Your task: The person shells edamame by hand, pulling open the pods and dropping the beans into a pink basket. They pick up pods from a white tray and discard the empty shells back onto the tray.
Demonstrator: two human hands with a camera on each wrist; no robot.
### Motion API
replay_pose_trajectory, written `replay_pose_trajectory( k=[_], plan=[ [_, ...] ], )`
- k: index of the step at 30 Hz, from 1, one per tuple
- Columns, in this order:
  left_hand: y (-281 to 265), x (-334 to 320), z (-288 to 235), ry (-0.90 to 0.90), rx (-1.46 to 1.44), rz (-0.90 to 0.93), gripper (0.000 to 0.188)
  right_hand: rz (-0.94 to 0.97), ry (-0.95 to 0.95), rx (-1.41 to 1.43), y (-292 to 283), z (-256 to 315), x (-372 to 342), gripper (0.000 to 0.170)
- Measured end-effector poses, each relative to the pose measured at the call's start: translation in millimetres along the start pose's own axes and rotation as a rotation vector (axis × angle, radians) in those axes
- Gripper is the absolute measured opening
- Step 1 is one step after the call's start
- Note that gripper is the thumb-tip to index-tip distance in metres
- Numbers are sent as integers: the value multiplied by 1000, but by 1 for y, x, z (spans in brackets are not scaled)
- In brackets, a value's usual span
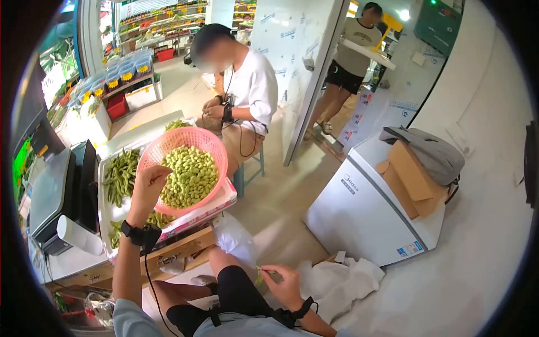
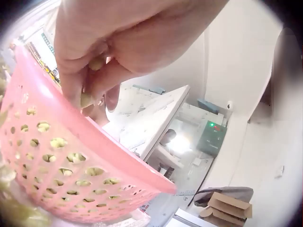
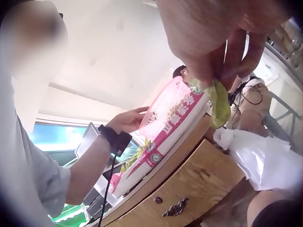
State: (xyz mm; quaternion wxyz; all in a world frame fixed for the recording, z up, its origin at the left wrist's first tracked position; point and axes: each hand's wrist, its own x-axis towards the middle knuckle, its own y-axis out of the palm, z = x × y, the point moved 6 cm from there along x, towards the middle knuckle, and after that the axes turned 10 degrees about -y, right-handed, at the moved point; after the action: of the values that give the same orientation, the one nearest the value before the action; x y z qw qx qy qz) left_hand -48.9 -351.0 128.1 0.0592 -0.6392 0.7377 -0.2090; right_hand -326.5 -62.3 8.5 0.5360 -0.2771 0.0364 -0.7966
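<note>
A pink plastic basket (image 1: pixel 147 150) holds a heap of shelled green beans (image 1: pixel 191 174). My left hand (image 1: pixel 150 188) is over the basket's near-left rim, its fingers curled round a few green beans (image 2: pixel 86 100), one showing between the fingers and one at the tips. Low by my knees, my right hand (image 1: pixel 285 285) pinches a flattened green bean pod (image 3: pixel 220 105) between thumb and fingers, the pod hanging down. Unshelled pods (image 1: pixel 120 177) lie in the white foam box (image 1: pixel 231 194) around and under the basket.
The box stands on a wooden table with a drawer (image 3: pixel 199 184). A white plastic bag (image 1: pixel 233 235) hangs at its edge. Left of the box is a scale-like machine (image 1: pixel 53 191). Another person (image 1: pixel 247 84) sits across, near a white freezer (image 1: pixel 365 208). A white sack (image 1: pixel 342 283) lies on the floor.
</note>
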Motion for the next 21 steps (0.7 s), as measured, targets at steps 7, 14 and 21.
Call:
replay_pose_trajectory(
  k=[7,14,21],
  plan=[
    [-6,-6,-7,-7,-18,4,26,-13,-42,-40,0,2,-3,13],
    [-37,-25,2,39,-240,67,24,84,-145,-58,35,26,-2,12],
    [-132,-86,44,-118,219,5,33,198,-129,57,92,52,8,10]
  ],
)
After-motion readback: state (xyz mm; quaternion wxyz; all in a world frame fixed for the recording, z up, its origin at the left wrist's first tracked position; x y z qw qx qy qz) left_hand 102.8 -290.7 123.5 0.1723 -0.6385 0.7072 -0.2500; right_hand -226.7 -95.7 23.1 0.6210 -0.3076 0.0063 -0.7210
